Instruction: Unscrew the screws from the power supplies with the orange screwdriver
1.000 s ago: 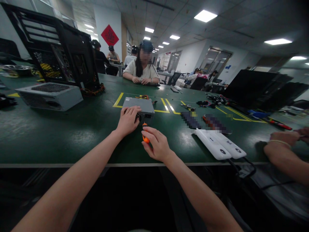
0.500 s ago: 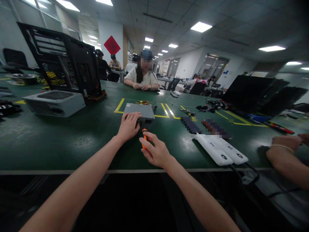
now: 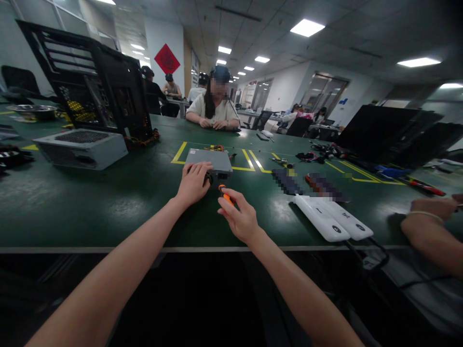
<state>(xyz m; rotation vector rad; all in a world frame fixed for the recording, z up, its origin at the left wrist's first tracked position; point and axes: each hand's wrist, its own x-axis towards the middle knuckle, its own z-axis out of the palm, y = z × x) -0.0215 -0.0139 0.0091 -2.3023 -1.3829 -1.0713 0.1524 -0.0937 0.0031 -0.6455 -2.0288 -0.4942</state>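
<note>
A grey metal power supply box [image 3: 211, 160] lies flat on the green table [image 3: 90, 202] inside yellow floor-tape markings. My left hand [image 3: 193, 183] rests on its near left corner, fingers curled over the edge. My right hand [image 3: 239, 217] is closed around an orange-handled screwdriver [image 3: 226, 195], whose tip points toward the near face of the box. What the tip touches is hidden by my fingers.
A second grey power supply [image 3: 81, 147] and an open black computer case [image 3: 90, 82] stand at the left. Two white handheld devices [image 3: 331, 222] lie at the right, near another person's forearm [image 3: 430, 231]. A seated person [image 3: 215, 108] works across the table. Tools and cables [image 3: 318, 154] lie far right.
The screwdriver handle has tilted to the right in my right hand, which shifted slightly rightward. My left hand stays on the box corner. The view moved a little.
</note>
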